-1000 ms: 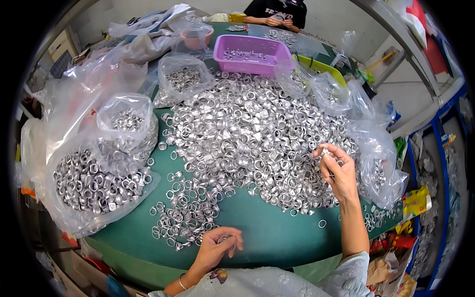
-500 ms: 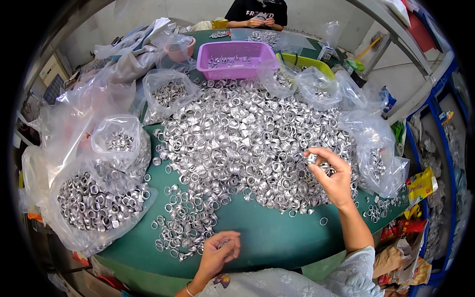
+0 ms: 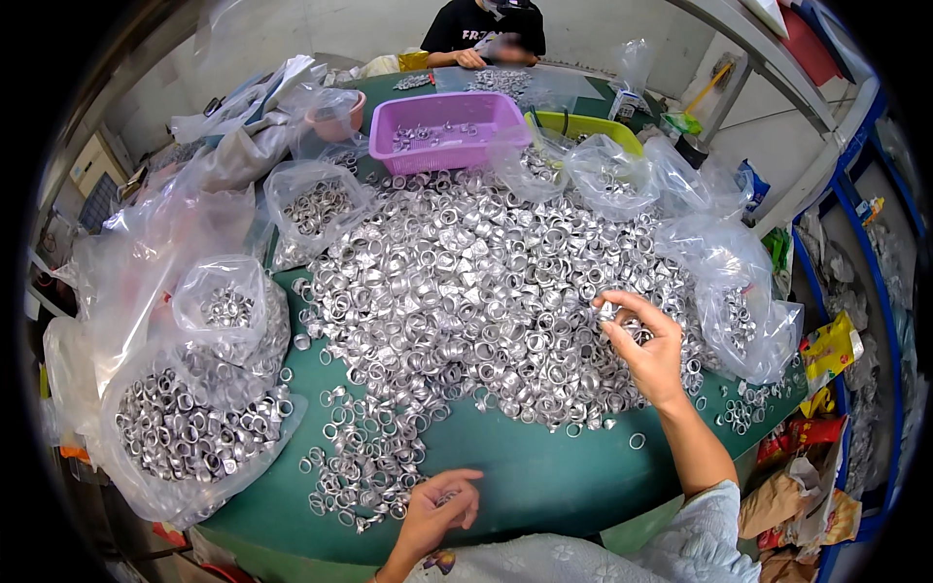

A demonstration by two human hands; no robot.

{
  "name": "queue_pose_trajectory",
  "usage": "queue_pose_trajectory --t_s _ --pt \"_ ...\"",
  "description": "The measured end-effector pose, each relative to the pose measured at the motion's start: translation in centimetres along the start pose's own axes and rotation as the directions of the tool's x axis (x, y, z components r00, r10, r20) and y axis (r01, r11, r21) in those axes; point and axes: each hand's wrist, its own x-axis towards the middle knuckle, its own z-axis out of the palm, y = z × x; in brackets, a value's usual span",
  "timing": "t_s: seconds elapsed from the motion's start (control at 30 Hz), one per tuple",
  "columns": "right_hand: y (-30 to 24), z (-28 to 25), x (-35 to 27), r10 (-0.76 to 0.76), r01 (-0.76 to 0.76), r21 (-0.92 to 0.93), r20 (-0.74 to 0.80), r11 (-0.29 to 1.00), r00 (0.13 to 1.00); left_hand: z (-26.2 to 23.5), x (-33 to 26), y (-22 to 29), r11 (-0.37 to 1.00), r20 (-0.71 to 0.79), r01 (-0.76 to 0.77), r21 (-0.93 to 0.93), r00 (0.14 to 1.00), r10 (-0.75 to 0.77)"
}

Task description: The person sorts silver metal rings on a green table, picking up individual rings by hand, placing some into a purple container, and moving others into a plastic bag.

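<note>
A big heap of small silver metal rings [image 3: 486,301] covers the green table [image 3: 544,476]. My right hand [image 3: 646,350] hovers at the heap's right edge and pinches one silver ring [image 3: 607,311] between thumb and fingertips. My left hand [image 3: 437,510] rests on the table near the front edge, beside a smaller scatter of rings [image 3: 369,457], fingers curled around a few rings held against the palm.
Clear plastic bags of rings stand at the left [image 3: 185,428], back [image 3: 311,209] and right [image 3: 743,321]. A purple basket [image 3: 452,131] and a yellow-green tray [image 3: 588,126] sit behind the heap. Another person [image 3: 486,29] works at the far end. Blue shelving [image 3: 875,291] runs along the right.
My right hand has drifted left along the heap's edge with a ring pinched in it. My left hand stayed near the front edge. The view tilted slightly.
</note>
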Motion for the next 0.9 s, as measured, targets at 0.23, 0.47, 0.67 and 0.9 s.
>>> queue_pose_trajectory --t_s 0.23,0.47,0.67,0.9 --pt "2.2 -0.7 0.4 0.253 -0.256 0.187 0.042 0.948 0.967 -0.5 0.1 -0.3 1.000 0.035 0.015 0.014 0.999 -0.015" --pt "3.0 -4.9 9.4 0.201 -0.139 0.331 -0.160 0.933 0.966 -0.3 0.7 0.0 0.999 0.053 0.037 -0.004 0.998 -0.036" --pt "3.4 -2.6 12.9 0.247 -0.196 0.423 -0.069 0.885 0.967 -0.7 0.2 0.4 0.999 0.059 0.017 -0.040 0.998 -0.015" --pt "-1.9 4.2 7.2 0.334 -0.485 0.094 0.611 0.870 0.718 -1.1 -0.1 0.3 0.999 0.159 -0.041 -0.028 0.986 0.045"
